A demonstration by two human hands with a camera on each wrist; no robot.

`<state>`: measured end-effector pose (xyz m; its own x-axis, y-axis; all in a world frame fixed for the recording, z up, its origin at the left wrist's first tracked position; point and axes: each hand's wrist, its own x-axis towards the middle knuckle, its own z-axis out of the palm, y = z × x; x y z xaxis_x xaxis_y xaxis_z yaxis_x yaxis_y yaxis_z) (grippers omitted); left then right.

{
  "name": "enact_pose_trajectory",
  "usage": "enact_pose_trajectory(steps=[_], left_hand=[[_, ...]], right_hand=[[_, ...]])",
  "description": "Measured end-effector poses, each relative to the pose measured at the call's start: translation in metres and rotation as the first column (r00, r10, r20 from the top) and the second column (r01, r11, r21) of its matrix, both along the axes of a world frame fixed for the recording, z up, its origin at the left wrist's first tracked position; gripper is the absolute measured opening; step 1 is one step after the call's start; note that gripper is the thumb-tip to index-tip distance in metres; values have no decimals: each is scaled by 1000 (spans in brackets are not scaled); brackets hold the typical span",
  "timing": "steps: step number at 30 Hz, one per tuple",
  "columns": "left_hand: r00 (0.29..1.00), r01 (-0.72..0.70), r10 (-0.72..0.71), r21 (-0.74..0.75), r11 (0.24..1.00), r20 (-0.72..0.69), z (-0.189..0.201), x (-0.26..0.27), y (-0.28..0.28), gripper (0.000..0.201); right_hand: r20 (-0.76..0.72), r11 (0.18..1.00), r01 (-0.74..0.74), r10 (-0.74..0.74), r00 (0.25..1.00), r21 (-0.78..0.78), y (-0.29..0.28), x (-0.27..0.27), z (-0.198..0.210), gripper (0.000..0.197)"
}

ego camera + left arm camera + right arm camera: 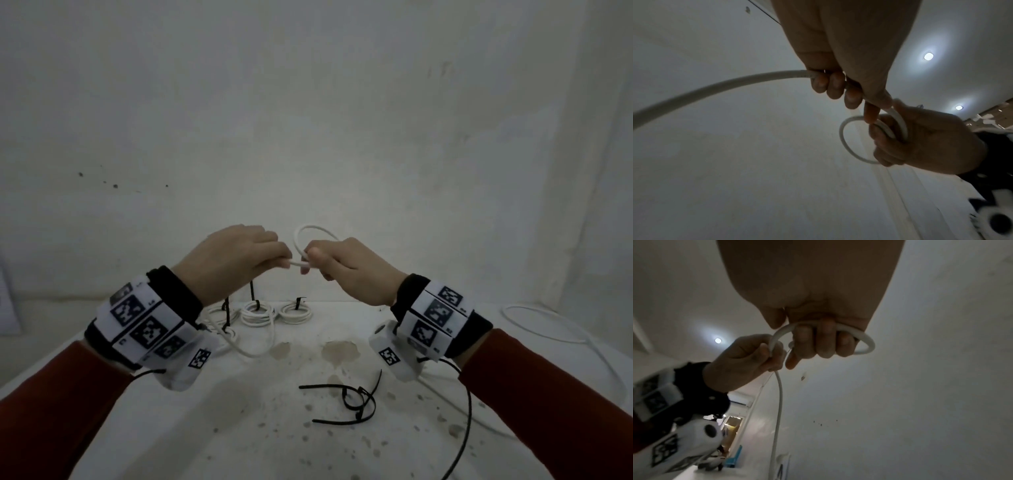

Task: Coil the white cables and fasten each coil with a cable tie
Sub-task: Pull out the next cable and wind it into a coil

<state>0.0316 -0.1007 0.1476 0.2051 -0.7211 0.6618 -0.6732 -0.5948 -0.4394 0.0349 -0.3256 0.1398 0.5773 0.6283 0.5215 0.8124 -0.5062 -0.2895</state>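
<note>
Presently the white cable (313, 240) is held above the table (239, 428): right hand (346, 267) fingers curl round its first loop, left hand (236, 260) fingers pinch the feeding length. Risk: a slackened right grip would let the springy loop open; the trailing length could snag the tied coils (260, 313) at the far side.

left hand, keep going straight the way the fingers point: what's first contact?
Most likely the right hand. The left hand points rightward along the white cable both hold, with its fingers nearly touching the right thumb. Depth looks matched, but that is judged from the head view.
</note>
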Motion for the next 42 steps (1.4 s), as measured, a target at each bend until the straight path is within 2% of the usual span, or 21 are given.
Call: enact_pose_trajectory(steps=[2,5,10,15,17,18,21,22,24,25,27,28,30,33,35,37,39,42], left_hand=[[998,34,-38,-77,996,-42,8,0,3,47],[994,67,-82,-188,980,-72,16,1,6,47],[983,78,-135,-395,916,-120,27,4,22,34],[976,67,-153,-458,886,-153,23,11,24,35],[972,64,-170,-508,859,-163,16,17,20,32],[970,58,-173,-529,847,-170,10,20,17,32],[970,33,-152,-514,857,-191,-13,24,5,38],[971,10,-123,-480,877,-205,-21,25,1,39],[974,-92,8,-366,926,-225,-38,26,-6,42],[974,-152,91,-300,942,-208,-46,24,-9,44],[965,-243,216,-204,948,-147,-58,20,-14,47],[964,-258,243,-181,949,-105,-63,18,-14,49],[964,-265,267,-152,952,-7,-67,14,-14,58],[966,-226,235,-88,970,110,-55,0,-19,42],[967,-213,215,-30,977,138,-43,-11,-23,40],[968,-205,200,20,978,154,-32,-22,-27,41],[963,-216,204,50,975,175,-23,-31,-31,40],[953,-246,229,64,967,199,-12,-34,-28,39]], right_hand=[[-90,981,-56,74,993,184,3,-2,-3,42],[-237,888,-121,247,940,444,5,-7,0,40],[-396,745,-110,466,791,658,-9,-12,7,42],[-463,646,-106,642,610,756,-25,-22,8,46],[-419,540,-138,768,484,830,-33,-23,9,43],[-370,461,-161,839,399,873,-37,-23,10,41],[-122,140,-196,988,98,971,-48,-20,13,37],[-37,46,-177,998,53,983,-50,-20,14,37],[105,-92,-141,991,86,986,-54,-20,16,37],[162,-142,-134,975,151,981,-56,-20,17,38],[225,-192,-124,902,369,973,-59,-20,20,39],[231,-198,-121,852,470,973,-60,-20,21,37],[213,-191,-100,784,583,977,-60,-16,23,31],[110,-115,-43,679,726,992,-52,-5,19,25],[41,-27,-31,570,821,999,-44,2,15,24],[-30,123,-26,432,901,992,-36,8,9,21],[-121,353,9,297,947,936,-31,12,2,17],[-238,709,47,173,956,704,-27,8,-8,15]])
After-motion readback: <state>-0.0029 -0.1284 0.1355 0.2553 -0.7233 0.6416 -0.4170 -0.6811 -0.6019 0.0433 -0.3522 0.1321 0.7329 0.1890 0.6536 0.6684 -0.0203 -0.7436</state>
